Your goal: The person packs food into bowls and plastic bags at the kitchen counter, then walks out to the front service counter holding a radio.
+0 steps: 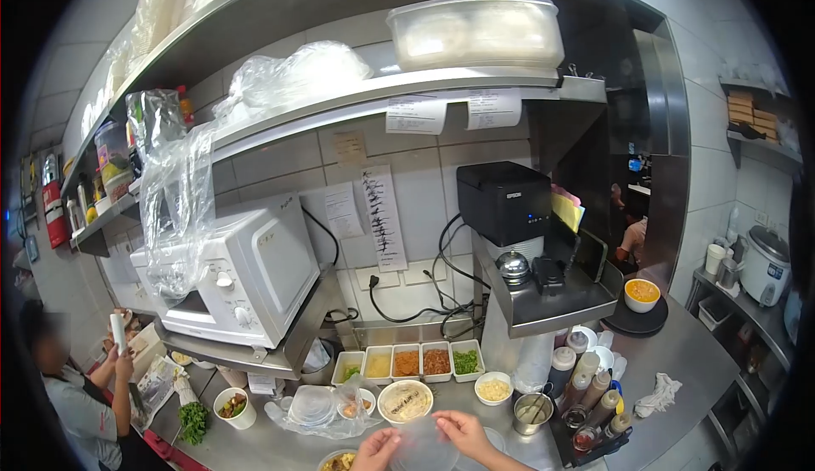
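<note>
At the bottom of the head view, my left hand (pixel 378 449) and my right hand (pixel 469 437) pinch opposite sides of a translucent round plastic lid (pixel 424 449). Just beyond the lid stands a round container of pale food (pixel 405 402) with dark writing-like marks on top. A bowl of yellowish food (pixel 338 461) sits left of my left hand, cut off by the frame's edge. More clear lids (pixel 312 405) lie in a plastic bag farther left. Behind my right hand is a white bowl of pale chopped food (pixel 492 388).
Trays of chopped toppings (pixel 407 362) line the back. A microwave (pixel 233 271) sits on a raised shelf at left; a black printer (pixel 504 203) stands at right. Sauce bottles (pixel 590 394) crowd the right side. At far left a person (pixel 76 394) holds a white cylinder.
</note>
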`<state>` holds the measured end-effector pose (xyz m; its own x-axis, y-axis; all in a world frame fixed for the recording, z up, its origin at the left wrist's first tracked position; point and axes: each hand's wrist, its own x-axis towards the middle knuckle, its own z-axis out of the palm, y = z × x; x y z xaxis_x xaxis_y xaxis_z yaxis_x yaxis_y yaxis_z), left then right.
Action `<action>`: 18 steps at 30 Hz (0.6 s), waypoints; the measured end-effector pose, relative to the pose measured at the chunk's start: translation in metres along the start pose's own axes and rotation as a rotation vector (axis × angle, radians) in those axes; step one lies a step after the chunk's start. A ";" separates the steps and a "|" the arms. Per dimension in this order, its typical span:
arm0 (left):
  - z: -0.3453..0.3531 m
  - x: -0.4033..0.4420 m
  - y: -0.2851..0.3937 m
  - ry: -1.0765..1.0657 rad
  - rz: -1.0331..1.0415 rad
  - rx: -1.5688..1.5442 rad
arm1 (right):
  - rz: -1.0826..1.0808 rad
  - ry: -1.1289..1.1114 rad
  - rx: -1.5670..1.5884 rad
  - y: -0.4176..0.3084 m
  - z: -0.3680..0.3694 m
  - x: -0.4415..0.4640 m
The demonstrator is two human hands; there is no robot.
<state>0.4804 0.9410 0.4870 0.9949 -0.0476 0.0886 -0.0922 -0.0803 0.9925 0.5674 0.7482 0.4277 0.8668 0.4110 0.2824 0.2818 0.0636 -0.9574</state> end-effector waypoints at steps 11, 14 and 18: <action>0.009 -0.005 0.028 0.011 -0.055 0.344 | -0.378 -0.039 -0.335 -0.047 0.009 -0.005; 0.010 -0.005 0.019 -0.022 -0.016 0.459 | -0.324 -0.158 -0.443 -0.037 0.008 -0.002; -0.026 0.013 -0.031 0.245 0.125 0.339 | -0.015 0.113 0.154 -0.035 0.004 0.001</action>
<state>0.4968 0.9690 0.4594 0.9517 0.1565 0.2642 -0.1799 -0.4129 0.8928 0.5564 0.7500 0.4611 0.9061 0.3044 0.2937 0.2364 0.2113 -0.9484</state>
